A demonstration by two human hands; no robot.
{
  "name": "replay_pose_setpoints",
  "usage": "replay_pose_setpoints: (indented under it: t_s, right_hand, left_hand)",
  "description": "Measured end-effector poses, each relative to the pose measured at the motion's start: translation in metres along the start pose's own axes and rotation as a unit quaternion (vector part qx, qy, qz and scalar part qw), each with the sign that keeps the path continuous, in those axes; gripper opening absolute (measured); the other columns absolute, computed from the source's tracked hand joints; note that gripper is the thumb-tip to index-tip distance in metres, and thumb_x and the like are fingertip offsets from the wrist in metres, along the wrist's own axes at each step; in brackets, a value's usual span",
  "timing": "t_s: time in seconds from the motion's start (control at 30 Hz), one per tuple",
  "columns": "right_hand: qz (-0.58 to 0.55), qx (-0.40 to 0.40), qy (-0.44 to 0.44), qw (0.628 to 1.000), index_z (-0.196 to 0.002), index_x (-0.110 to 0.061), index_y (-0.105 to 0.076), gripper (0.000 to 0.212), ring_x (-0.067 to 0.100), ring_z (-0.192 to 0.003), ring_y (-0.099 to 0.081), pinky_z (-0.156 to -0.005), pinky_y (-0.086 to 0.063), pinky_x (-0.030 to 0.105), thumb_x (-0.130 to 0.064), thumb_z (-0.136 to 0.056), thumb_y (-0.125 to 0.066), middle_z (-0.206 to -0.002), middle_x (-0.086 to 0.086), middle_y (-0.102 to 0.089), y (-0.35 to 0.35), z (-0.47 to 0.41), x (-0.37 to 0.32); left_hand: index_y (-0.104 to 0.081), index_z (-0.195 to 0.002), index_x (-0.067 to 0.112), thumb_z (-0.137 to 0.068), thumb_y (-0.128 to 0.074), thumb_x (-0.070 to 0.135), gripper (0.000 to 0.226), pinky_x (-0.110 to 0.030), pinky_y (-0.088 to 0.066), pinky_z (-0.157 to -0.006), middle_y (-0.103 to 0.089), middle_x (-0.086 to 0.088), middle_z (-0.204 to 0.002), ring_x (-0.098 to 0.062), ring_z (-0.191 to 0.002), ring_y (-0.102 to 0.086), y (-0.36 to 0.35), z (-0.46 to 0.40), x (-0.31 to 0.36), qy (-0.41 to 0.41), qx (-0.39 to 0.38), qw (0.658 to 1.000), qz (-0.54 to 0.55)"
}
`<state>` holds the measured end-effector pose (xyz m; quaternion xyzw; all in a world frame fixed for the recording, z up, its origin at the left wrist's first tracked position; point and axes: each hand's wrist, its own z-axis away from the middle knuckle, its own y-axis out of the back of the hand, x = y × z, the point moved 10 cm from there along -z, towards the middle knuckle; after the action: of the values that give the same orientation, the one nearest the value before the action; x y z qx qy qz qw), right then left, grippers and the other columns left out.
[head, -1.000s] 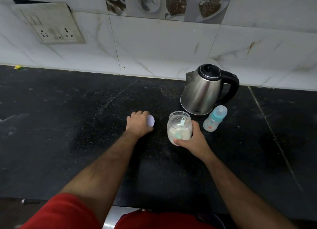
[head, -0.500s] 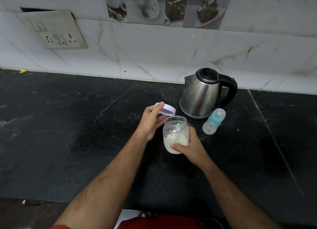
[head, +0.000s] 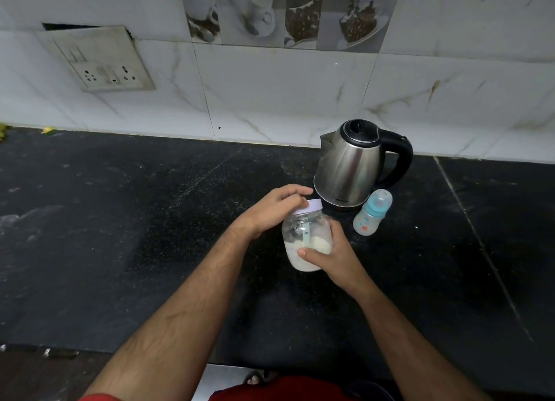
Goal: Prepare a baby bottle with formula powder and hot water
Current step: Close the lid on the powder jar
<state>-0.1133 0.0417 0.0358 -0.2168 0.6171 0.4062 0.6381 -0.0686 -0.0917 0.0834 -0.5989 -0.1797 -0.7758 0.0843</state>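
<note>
- The left hand (head: pixel 271 211) has its fingers (head: pixel 295 190) curled over the white lid (head: pixel 310 207), gripping it from above; the lid sits on the mouth of the jar (head: pixel 306 244).
- The right hand (head: pixel 336 256) wraps the jar's right side, its thumb across the front over the powder line and the other fingers hidden behind the glass.
- The jar is clear glass, tilted a little with its top towards the wall, and held over the desk (head: pixel 150 235); whether its base touches the desk cannot be told.
- Inside, pale powder (head: pixel 303 256) fills roughly the lower half, and a light green scoop (head: pixel 306 235) stands in it with its handle upward.
- Just right of the jar stands the bottle (head: pixel 371 214), upright on the desk, clear with a teal collar and a clear cap on; it is apart from both hands.
- Behind the bottle and the jar stands the steel kettle (head: pixel 351 166), lid down, black handle to the right, spout to the left, close to the wall.
- The desk is black stone with pale streaks of dust to the left of the hands.
- The wall behind is white marbled tile, with a socket plate (head: pixel 102 61) at upper left and a strip of picture tiles (head: pixel 285 13) showing cups and desserts at the top.
- Red clothing (head: pixel 279 390) shows at the bottom edge between the forearms.
</note>
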Motion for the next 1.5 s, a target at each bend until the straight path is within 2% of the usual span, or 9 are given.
replay_pose_setpoints:
  t_s: [0.2, 0.43, 0.6, 0.8, 0.9, 1.03, 1.13, 1.3, 1.5]
  right_hand:
    - [-0.056, -0.009, 0.002, 0.998, -0.119, -0.035, -0.050, 0.068, 0.003, -0.106, -0.065, -0.084, -0.051, 0.025, -0.049, -0.059, -0.080, -0.117, -0.006, -0.066, 0.001, 0.000, -0.013]
    - [-0.063, 0.001, 0.011, 0.998, -0.125, -0.025, -0.058, 0.065, 0.011, -0.106, -0.068, -0.090, -0.054, 0.034, -0.044, -0.066, -0.079, -0.116, -0.003, -0.071, 0.006, -0.002, -0.020]
    - [0.083, 0.089, 0.019, 0.992, -0.119, -0.037, -0.052, 0.070, 0.003, -0.100, -0.065, -0.081, -0.051, 0.024, -0.056, -0.058, -0.081, -0.109, -0.015, -0.067, 0.017, 0.003, -0.024]
    - [0.284, 0.157, 0.067, 0.943, -0.134, -0.024, -0.042, 0.091, 0.014, -0.107, -0.058, -0.087, -0.054, 0.040, -0.059, -0.058, -0.077, -0.118, -0.005, -0.059, 0.020, 0.010, -0.037]
    - [0.223, 0.128, 0.047, 0.965, -0.125, -0.034, -0.046, 0.081, 0.008, -0.103, -0.059, -0.085, -0.053, 0.033, -0.061, -0.057, -0.078, -0.114, -0.012, -0.061, 0.022, 0.011, -0.034]
    - [-0.056, -0.008, -0.003, 0.998, -0.122, -0.027, -0.058, 0.067, 0.019, -0.108, -0.067, -0.091, -0.054, 0.039, -0.049, -0.062, -0.080, -0.116, -0.001, -0.070, 0.014, 0.004, -0.026]
    - [-0.212, -0.134, -0.027, 0.968, -0.131, -0.014, -0.058, 0.062, 0.032, -0.100, -0.067, -0.069, -0.057, 0.044, -0.042, -0.077, -0.073, -0.117, 0.017, -0.068, -0.002, 0.011, -0.029]
    - [-0.258, -0.127, -0.038, 0.957, -0.136, -0.011, -0.054, 0.069, 0.032, -0.100, -0.066, -0.063, -0.057, 0.041, -0.042, -0.077, -0.074, -0.116, 0.018, -0.066, 0.006, 0.013, -0.022]
    - [-0.187, -0.074, 0.007, 0.980, -0.134, -0.024, -0.055, 0.060, 0.025, -0.119, -0.063, -0.095, -0.054, 0.037, -0.036, -0.078, -0.075, -0.128, 0.007, -0.067, 0.023, 0.012, -0.026]
  left_hand:
    - [-0.068, -0.122, 0.032, -0.084, -0.046, 0.029, 0.044, -0.028, -0.050, -0.097, -0.064, 0.007, -0.130, -0.011, -0.117, -0.061, -0.010, -0.003, 0.024, -0.026, -0.049, 0.998, -0.035]
    - [-0.073, -0.114, 0.032, -0.104, -0.041, 0.045, 0.036, -0.029, -0.051, -0.093, -0.075, 0.009, -0.105, -0.009, -0.098, -0.070, -0.012, -0.005, 0.026, -0.034, 0.012, 0.998, -0.056]
    - [-0.068, -0.121, 0.032, -0.101, -0.041, 0.054, 0.040, -0.040, -0.046, -0.105, -0.069, 0.010, -0.118, -0.013, -0.112, -0.063, -0.017, -0.002, 0.019, -0.016, 0.058, 0.993, -0.105]
    - [-0.066, -0.115, 0.029, -0.099, -0.034, 0.061, 0.048, -0.037, -0.045, -0.094, -0.069, 0.009, -0.107, -0.016, -0.106, -0.060, -0.018, 0.006, 0.012, 0.032, 0.153, 0.979, -0.131]
    - [-0.071, -0.106, 0.032, -0.095, -0.050, 0.055, 0.033, -0.038, -0.049, -0.099, -0.070, 0.014, -0.103, -0.011, -0.103, -0.065, -0.017, 0.008, 0.011, 0.021, 0.136, 0.988, -0.074]
    - [-0.076, -0.107, 0.026, -0.094, -0.061, 0.032, 0.021, -0.031, -0.055, -0.088, -0.074, 0.012, -0.103, -0.006, -0.096, -0.069, -0.017, 0.007, 0.027, -0.040, 0.071, 0.996, 0.026]
    - [-0.074, -0.110, 0.028, -0.088, -0.061, 0.032, 0.026, -0.032, -0.058, -0.085, -0.075, 0.005, -0.104, -0.013, -0.094, -0.070, -0.021, 0.009, 0.035, -0.068, 0.010, 0.994, 0.086]
    - [-0.062, -0.124, 0.020, -0.093, -0.064, 0.025, 0.031, -0.036, -0.053, -0.099, -0.069, -0.006, -0.121, -0.022, -0.114, -0.065, -0.004, 0.010, 0.016, -0.065, 0.057, 0.989, 0.123]
    - [-0.067, -0.112, 0.015, -0.097, -0.062, 0.018, 0.016, -0.031, -0.056, -0.094, -0.075, -0.004, -0.104, -0.011, -0.096, -0.071, 0.012, 0.022, 0.006, -0.045, 0.148, 0.983, 0.096]
